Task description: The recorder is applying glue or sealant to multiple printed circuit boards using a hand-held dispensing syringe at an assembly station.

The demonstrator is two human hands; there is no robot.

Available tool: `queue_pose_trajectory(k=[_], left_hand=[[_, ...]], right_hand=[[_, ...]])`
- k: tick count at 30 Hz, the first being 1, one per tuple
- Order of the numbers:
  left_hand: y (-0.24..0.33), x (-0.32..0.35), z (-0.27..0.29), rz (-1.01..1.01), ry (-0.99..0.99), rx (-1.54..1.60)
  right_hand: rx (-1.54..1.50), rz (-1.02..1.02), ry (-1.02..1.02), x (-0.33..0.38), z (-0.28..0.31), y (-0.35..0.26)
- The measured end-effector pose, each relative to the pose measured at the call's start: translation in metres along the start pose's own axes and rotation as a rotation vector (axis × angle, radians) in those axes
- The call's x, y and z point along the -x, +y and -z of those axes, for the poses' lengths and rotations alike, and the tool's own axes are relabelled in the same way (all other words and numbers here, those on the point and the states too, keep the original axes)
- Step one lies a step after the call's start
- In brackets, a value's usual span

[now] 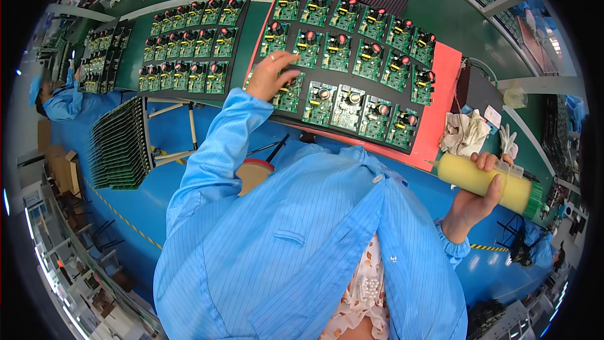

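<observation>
My left hand [274,75] is over the left end of a black tray [352,77], its fingers bent and apart with nothing visible between them. It is nearest to a green circuit board [288,92] in the front row and partly covers the boards there. Three rows of such boards fill the tray, most bearing a round part with a red top. Two front-row boards, one of them this board [347,110], show pale round tops instead. Off the tray's right side, my right hand [481,189] grips a yellow squeeze bottle [469,175], held sideways with its thin nozzle pointing left and green cap to the right.
A red mat [445,79] lies under the tray. White gloves [465,133] lie at the bench's right. Another tray of boards [187,50] is on the left, and a rack of upright boards [119,145] stands below it. A co-worker [63,101] is at far left.
</observation>
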State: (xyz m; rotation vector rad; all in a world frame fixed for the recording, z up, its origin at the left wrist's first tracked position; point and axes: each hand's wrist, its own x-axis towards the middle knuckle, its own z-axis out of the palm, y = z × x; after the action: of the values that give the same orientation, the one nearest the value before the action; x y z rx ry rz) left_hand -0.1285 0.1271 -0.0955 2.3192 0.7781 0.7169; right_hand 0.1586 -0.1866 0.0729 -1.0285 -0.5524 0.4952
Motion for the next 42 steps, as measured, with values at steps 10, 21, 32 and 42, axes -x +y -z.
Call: queue_pose_trajectory(k=[10, 21, 32, 42], left_hand=[[-0.051, -0.083, -0.052, -0.083, 0.054, -0.308], [0.038, 0.001, -0.043, -0.150, -0.361, -0.093], [0.078, -0.014, -0.067, -0.187, -0.202, -0.166], [0.090, -0.030, -0.106, -0.357, -0.210, -0.301]], right_hand=[[-0.034, -0.002, -0.022, 0.007, 0.007, -0.005], [-0.010, 0.021, 0.145, 0.014, 0.025, -0.008], [-0.030, 0.016, 0.075, 0.012, 0.035, -0.006], [-0.005, 0.056, 0.136, 0.021, 0.049, -0.015]])
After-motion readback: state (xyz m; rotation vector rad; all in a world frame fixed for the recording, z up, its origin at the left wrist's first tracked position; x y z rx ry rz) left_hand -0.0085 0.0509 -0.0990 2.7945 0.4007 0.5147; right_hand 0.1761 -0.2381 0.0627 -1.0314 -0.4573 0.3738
